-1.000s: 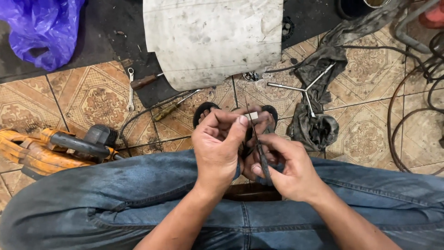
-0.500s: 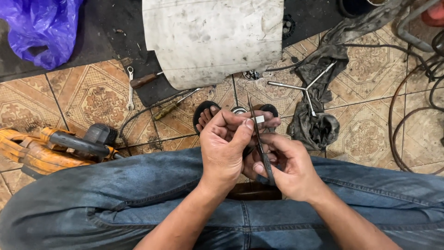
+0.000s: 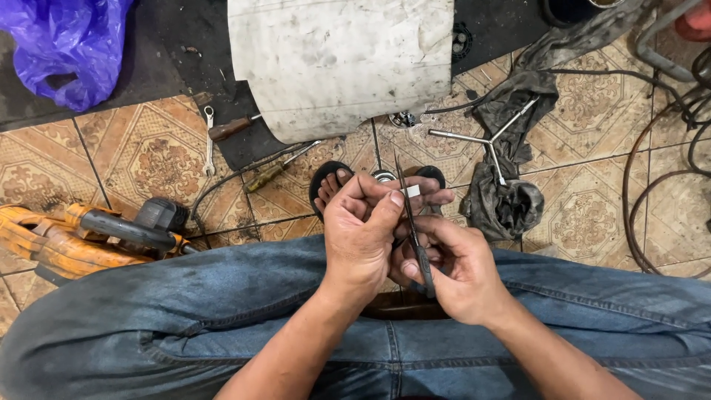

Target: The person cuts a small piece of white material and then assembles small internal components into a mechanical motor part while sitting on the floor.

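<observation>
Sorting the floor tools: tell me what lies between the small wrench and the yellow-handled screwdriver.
In the head view, a brown-handled tool lies between the small wrench and the yellow-handled screwdriver, partly on the dark mat.

Blue jeans (image 3: 222,311), black sandals (image 3: 326,174), bare forearms.

A thin dark metal tool (image 3: 412,222), long and pointed like a file or slim blade, stands nearly upright above the jeans-clad lap (image 3: 222,311), tip up. Its lower part sits in the right hand (image 3: 459,270); the left hand (image 3: 363,233) pinches a small white piece (image 3: 412,191) beside its upper shaft.
</observation>
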